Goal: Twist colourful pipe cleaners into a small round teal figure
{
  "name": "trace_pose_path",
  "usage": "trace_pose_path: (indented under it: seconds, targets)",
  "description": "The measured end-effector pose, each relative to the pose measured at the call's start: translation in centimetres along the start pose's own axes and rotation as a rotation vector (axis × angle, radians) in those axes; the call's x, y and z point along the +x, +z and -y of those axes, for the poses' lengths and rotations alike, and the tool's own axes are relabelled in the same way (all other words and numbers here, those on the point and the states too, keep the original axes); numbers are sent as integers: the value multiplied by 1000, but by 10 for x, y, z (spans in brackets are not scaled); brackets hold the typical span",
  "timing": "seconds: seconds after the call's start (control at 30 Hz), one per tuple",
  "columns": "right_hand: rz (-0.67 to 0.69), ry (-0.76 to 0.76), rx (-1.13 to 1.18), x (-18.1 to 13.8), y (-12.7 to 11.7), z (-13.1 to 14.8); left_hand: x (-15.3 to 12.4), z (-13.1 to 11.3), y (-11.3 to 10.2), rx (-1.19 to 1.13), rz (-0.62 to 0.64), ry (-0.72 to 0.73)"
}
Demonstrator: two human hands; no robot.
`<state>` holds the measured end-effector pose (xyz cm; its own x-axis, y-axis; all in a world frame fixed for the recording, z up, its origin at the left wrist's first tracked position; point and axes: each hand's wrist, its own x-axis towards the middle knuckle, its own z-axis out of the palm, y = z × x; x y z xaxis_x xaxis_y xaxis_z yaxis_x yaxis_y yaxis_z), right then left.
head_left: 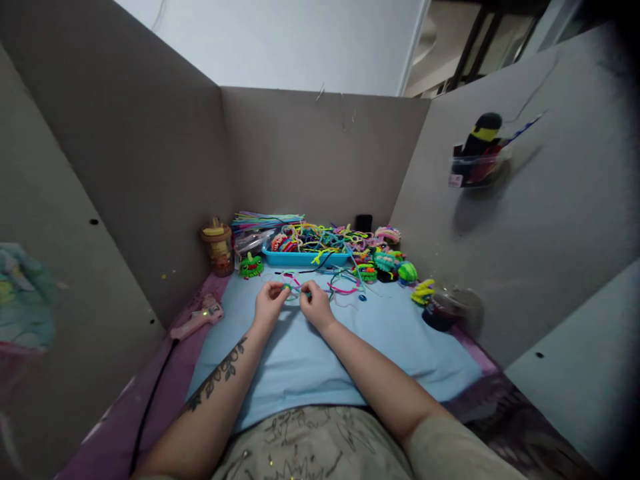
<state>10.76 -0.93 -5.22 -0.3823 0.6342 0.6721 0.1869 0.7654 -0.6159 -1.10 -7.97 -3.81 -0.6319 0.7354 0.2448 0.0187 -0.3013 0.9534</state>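
My left hand [270, 303] and my right hand [316, 307] are close together above the light blue cloth [280, 360]. Thumb and fingers of each are pinched on a thin blue-green pipe cleaner [296, 289], which spans the small gap between them. Fingertips hide most of the held part, so its exact shape is unclear. Just beyond the hands, loose pink and green pipe cleaners [345, 289] lie on the cloth. A small dark blue disc [363, 298] rests to the right of my right hand.
A blue tray [305, 259] at the back holds tangled pipe cleaners. Beside it are a green frog-like figure [251, 266] and several fuzzy pieces [387, 260]. A corded pink glue gun [197, 320] and lidded cup [218, 248] stand left; a dark tub [443, 310] right. Grey panels [320, 153] enclose the table.
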Motion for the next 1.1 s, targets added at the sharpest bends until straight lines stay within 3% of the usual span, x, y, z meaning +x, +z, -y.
trace_pose_path:
  seconds: [0.23, 0.6, 0.9, 1.1]
  targets:
    - [-21, -15, 1, 0, 4, -2, 2, 4, 0, -132, -18, -55]
    - [127, -180, -243, -4, 2, 0, 1, 6, -1, -227, 46, -159]
    - [168, -229, -32, -3, 2, 4, 4, 11, -3, -64, -19, 5]
    - [163, -215, 39, -4, 2, 5, 7, 14, -5, 183, -89, 127]
